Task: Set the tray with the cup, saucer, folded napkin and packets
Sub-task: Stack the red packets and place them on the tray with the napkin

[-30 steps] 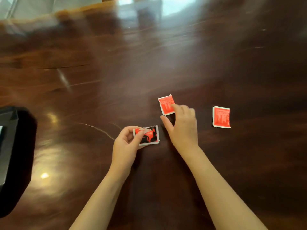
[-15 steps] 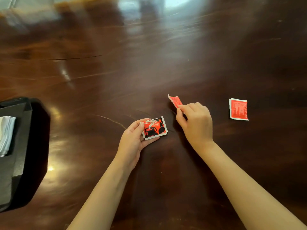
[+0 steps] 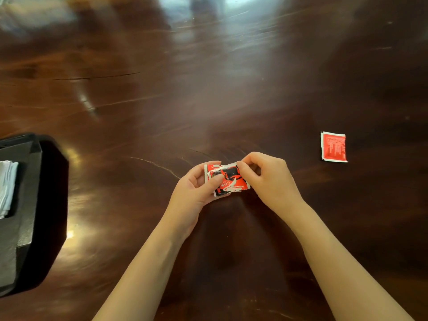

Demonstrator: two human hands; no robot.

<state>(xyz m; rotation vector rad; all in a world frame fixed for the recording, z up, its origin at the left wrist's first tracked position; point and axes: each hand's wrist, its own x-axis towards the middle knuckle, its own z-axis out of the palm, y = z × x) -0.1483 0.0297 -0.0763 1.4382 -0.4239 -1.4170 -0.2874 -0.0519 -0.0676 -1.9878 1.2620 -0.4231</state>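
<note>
Since the earlier frame, the right hand (image 3: 273,181) has carried its red packet leftward to the left hand (image 3: 194,193), and the two held packets (image 3: 229,183) now overlap between both hands. The camera view has also shifted, showing more of the tray.

Held packets: red and black print, white edges, lifted just above the desk (image 3: 231,100), near centre of view. How squarely they are stacked cannot be told.

Left hand: fingers curled beneath the packets, thumb pressed across the printed face.

Right hand: fingers curled, thumb and forefinger pinching the upper right edge of the packets.

Third packet (image 3: 333,147): red, white border, lying flat on the desk, well apart to the right of the hands, touched by neither.

Tray (image 3: 27,193): black, at the left edge of view, partly cut off, well apart from the hands.

Napkin (image 3: 7,186): white, folded, lying inside the tray.

Desk: dark polished wood with bright reflections.
</note>
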